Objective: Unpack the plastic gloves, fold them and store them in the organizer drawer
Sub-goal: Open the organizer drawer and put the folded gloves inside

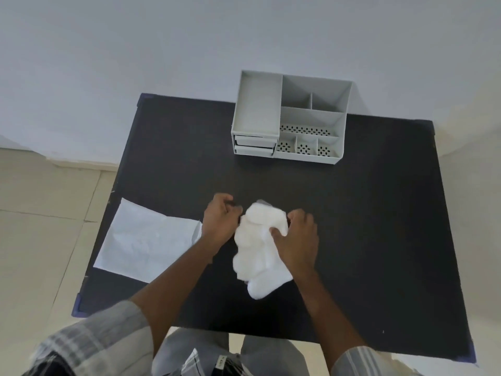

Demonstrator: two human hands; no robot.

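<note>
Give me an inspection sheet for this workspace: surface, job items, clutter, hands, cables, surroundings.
Surface: dark table, mostly bare.
Job's things: white bundle of plastic gloves at centre front; flat empty packaging bag at left edge; grey organizer at the far edge, its two small drawers near shut.
Clutter: nothing seen.
Grippers: left hand closed on the bundle's left edge; right hand gripping its right side.
Cables: nothing seen.
Surroundings: pale wall behind, tiled floor at left.

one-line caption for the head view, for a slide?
Both hands, left and right, grip white gloves on a black table; grey organizer behind.
</note>
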